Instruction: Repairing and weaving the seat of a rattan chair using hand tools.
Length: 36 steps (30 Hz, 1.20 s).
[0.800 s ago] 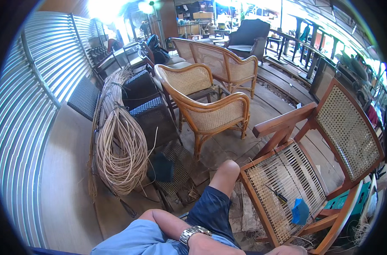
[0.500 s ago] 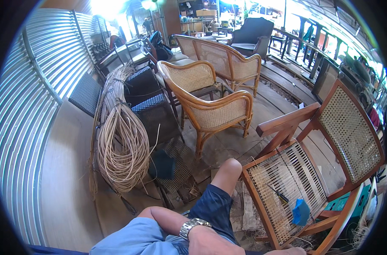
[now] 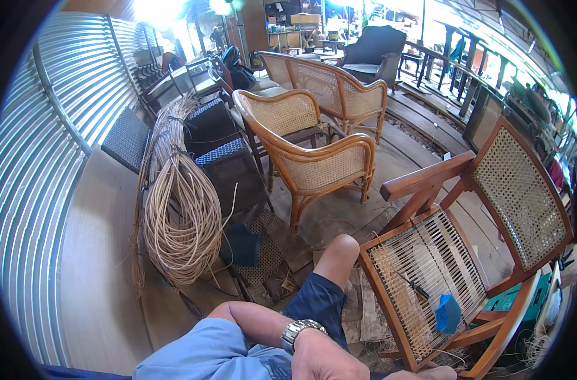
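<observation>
Grip we cannot tell: our left hand and right hand are cropped below, and jolting the wooden cane chair at right could slide the loose yellow-and-black-handled tool off it.

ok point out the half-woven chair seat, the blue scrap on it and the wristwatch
Half-woven chair seat (image 3: 398, 318), head view: its closely woven part
Blue scrap (image 3: 448, 313), head view: middle of its surface
Wristwatch (image 3: 294, 333), head view: its metal band
</observation>
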Tool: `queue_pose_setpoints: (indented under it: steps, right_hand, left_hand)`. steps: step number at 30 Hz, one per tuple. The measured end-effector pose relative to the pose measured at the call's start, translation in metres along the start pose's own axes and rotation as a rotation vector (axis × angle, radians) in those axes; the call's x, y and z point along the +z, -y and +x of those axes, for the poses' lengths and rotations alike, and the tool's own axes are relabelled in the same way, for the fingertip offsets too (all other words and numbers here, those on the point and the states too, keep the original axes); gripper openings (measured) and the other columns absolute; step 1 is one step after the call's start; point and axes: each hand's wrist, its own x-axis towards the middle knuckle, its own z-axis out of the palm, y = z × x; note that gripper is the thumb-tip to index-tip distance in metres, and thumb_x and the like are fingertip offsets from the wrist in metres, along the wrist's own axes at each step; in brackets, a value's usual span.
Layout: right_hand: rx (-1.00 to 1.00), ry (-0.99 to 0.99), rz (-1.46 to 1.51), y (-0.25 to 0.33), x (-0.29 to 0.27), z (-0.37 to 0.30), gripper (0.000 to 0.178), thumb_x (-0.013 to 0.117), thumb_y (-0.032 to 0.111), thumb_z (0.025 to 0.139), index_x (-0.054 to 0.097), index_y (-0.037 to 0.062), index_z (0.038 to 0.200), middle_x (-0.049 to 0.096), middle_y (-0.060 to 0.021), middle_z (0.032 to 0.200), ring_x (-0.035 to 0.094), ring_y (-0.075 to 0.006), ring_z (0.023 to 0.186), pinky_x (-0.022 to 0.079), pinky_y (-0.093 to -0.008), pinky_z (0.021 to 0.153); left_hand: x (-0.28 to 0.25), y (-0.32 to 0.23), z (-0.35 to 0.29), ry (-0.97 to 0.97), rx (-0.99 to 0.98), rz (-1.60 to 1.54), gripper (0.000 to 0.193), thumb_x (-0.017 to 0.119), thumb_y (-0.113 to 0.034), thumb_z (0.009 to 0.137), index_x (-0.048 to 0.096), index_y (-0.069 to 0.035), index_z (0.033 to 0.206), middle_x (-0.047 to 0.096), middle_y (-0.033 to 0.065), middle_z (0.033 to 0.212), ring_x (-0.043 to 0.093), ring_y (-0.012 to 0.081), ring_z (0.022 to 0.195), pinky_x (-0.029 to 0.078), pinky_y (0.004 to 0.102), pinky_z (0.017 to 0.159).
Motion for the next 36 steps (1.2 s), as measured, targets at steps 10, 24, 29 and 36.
queue_pose_setpoints:
  steps: [10,24,29,36]
  right_hand:
    - [-0.035,0.155,-0.158,-0.004,-0.010,0.008,0.031,0.053,0.025,0.104,0.067,-0.0018,0.107,0.058,-0.0136,0.088,0.054,-0.0272,0.071,0.037,-0.0402,0.059]
    - [0.444,0.672,-0.168,-0.008,-0.040,0.070,0.020,0.068,0.027,0.087,0.067,0.0075,0.092,0.063,-0.0088,0.081,0.059,-0.0303,0.072,0.042,-0.0397,0.063]
    - [0.392,0.608,-0.279,-0.013,-0.029,0.078,0.014,0.067,0.021,0.086,0.069,0.0082,0.083,0.066,-0.0017,0.075,0.062,-0.0220,0.065,0.046,-0.0357,0.063]
    - [0.576,0.804,-0.556,0.010,-0.021,0.091,0.033,0.072,0.034,0.086,0.071,0.0043,0.100,0.065,-0.0081,0.083,0.059,-0.0296,0.075,0.044,-0.0417,0.063]
  left_hand:
    - [-0.013,-0.032,0.019,0.067,-0.071,0.110,0.043,0.065,-0.040,0.099,0.062,0.001,0.085,0.060,0.0226,0.078,0.057,0.0435,0.068,0.044,0.0489,0.060]
    - [-0.022,-0.068,0.017,0.173,-0.535,0.250,0.039,0.075,-0.032,0.094,0.065,0.003,0.079,0.064,0.0234,0.072,0.059,0.0434,0.065,0.045,0.0477,0.058]
    - [-0.019,-0.095,0.029,0.365,-0.697,0.467,0.032,0.075,-0.026,0.094,0.069,0.003,0.084,0.070,0.0229,0.080,0.066,0.0397,0.070,0.050,0.0462,0.061]
    - [0.027,-0.111,0.024,0.366,-0.975,0.906,0.018,0.065,-0.015,0.097,0.069,0.001,0.104,0.072,0.0219,0.097,0.069,0.0363,0.088,0.055,0.0449,0.077]
